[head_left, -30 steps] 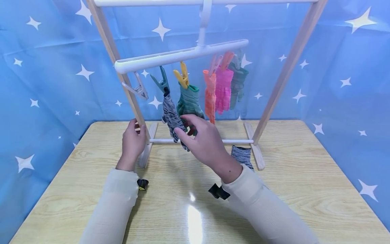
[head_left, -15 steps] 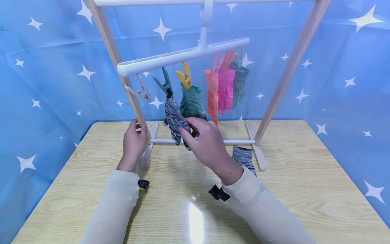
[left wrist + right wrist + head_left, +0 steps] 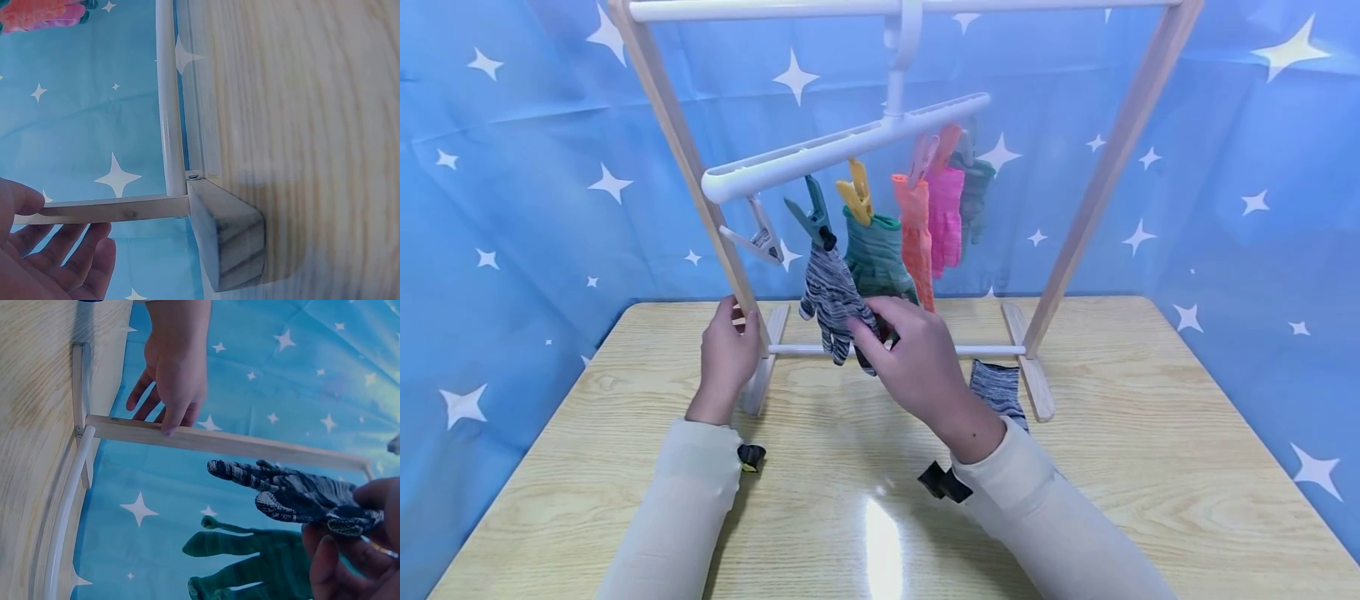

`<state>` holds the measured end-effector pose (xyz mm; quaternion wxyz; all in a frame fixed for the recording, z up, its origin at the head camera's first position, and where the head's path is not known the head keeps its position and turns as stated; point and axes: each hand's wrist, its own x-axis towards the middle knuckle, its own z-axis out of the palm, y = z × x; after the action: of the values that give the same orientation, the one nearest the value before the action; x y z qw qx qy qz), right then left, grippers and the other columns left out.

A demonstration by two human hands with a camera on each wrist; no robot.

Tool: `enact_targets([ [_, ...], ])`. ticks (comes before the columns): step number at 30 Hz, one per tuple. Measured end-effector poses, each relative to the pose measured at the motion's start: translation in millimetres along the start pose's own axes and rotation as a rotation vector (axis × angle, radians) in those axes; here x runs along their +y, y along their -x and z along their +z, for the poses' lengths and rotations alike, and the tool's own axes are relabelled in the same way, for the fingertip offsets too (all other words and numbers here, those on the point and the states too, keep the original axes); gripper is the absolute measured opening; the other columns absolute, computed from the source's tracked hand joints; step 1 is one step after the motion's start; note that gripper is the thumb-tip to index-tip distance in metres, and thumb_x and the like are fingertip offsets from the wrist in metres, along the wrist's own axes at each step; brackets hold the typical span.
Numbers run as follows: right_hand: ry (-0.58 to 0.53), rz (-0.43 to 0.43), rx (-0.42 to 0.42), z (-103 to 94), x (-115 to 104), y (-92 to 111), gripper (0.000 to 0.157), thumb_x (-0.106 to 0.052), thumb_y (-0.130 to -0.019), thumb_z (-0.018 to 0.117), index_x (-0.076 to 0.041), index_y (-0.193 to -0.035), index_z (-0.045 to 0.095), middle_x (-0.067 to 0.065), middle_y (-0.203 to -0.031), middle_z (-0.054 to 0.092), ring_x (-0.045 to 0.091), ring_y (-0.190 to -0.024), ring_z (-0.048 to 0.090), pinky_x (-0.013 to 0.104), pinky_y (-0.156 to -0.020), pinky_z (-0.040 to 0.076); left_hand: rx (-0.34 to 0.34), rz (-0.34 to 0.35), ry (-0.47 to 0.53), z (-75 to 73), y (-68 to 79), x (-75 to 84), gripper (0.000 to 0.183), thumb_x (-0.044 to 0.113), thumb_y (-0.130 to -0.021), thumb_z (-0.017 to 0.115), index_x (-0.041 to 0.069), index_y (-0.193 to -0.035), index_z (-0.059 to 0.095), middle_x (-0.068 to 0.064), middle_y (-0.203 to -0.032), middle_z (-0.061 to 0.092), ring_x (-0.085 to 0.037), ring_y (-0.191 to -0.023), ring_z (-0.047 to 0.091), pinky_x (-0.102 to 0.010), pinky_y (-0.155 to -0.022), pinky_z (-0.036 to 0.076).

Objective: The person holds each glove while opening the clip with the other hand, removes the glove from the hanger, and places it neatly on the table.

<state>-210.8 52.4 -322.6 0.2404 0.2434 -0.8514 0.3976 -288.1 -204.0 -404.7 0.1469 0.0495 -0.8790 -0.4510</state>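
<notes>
While the near end of the white hanger (image 3: 842, 148) swings a touch inward, the right hand (image 3: 917, 350) pinches the grey glove (image 3: 833, 304) by its lower side, and it drifts along; it still hangs from the teal peg (image 3: 814, 221), so it isn't loose yet. Only the head view catches that peg. The left wrist view, though, shows the left hand (image 3: 50, 269) clasping the wooden post (image 3: 140, 209), thumb opposite fingers.

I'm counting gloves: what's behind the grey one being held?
In the head view, a green glove hangs partly behind the grey glove; the right hand and grey glove hide much of its lower part.
</notes>
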Motion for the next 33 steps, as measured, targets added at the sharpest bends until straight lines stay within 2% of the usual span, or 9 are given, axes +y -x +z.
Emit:
enact_targets([
  [6, -0.025, -0.013, 0.025, -1.2, 3, 5, 0.013, -0.019, -0.098, 0.065, -0.010, -0.094, 0.072, -0.002, -0.069, 0.057, 0.009, -0.057, 0.048, 0.026, -0.052, 0.044, -0.007, -0.001, -0.002, 0.9, -0.6, -0.4, 0.048, 0.024, -0.107, 0.044, 0.005, -0.150, 0.039, -0.025, -0.134, 0.056, -0.041, -0.117, 0.063, -0.050, -0.087, 0.059],
  [8, -0.015, -0.030, 0.037, -1.5, 5, 7, 0.017, -0.019, -0.098, 0.064, -0.012, -0.083, 0.066, -0.003, -0.065, 0.052, 0.009, -0.055, 0.046, 0.026, -0.051, 0.043, -0.015, 0.000, 0.000, 1.2, -0.4, -0.4, 0.048, 0.024, -0.107, 0.043, 0.004, -0.150, 0.039, -0.025, -0.134, 0.056, -0.041, -0.118, 0.063, -0.050, -0.087, 0.059],
  [13, -0.011, -0.047, 0.043, -1.9, 8, 10, 0.032, -0.019, -0.099, 0.062, -0.015, -0.069, 0.053, -0.004, -0.062, 0.048, 0.009, -0.053, 0.046, 0.025, -0.051, 0.043, -0.011, 0.006, -0.002, 0.6, -0.1, 0.0, 0.047, 0.023, -0.107, 0.043, 0.004, -0.150, 0.039, -0.025, -0.135, 0.056, -0.041, -0.118, 0.063, -0.051, -0.087, 0.059],
  [18, -0.025, -0.042, 0.027, -2.7, 7, 13, 0.041, -0.019, -0.100, 0.061, -0.017, -0.063, 0.044, -0.005, -0.058, 0.045, 0.009, -0.049, 0.044, 0.024, -0.048, 0.041, -0.004, 0.009, -0.007, -0.8, 0.7, 0.8, 0.047, 0.022, -0.107, 0.043, 0.003, -0.150, 0.039, -0.025, -0.134, 0.056, -0.042, -0.118, 0.063, -0.052, -0.086, 0.059],
  [26, -0.018, -0.035, 0.024, -1.9, 9, 17, 0.043, -0.021, -0.100, 0.062, -0.017, -0.061, 0.045, -0.005, -0.057, 0.045, 0.011, -0.049, 0.043, 0.024, -0.048, 0.040, -0.010, -0.006, -0.002, -0.8, 1.2, -0.6, 0.048, 0.024, -0.107, 0.042, 0.006, -0.151, 0.038, -0.024, -0.136, 0.056, -0.040, -0.118, 0.063, -0.051, -0.085, 0.059],
  [33, -0.023, -0.032, 0.035, 0.7, 12, 20, 0.044, -0.022, -0.099, 0.063, -0.016, -0.061, 0.042, -0.004, -0.057, 0.043, 0.006, -0.048, 0.039, 0.023, -0.046, 0.038, -0.015, 0.007, 0.001, -0.7, 1.1, -0.7, 0.048, 0.022, -0.107, 0.043, 0.006, -0.151, 0.038, -0.024, -0.134, 0.056, -0.040, -0.117, 0.063, -0.051, -0.084, 0.060],
])
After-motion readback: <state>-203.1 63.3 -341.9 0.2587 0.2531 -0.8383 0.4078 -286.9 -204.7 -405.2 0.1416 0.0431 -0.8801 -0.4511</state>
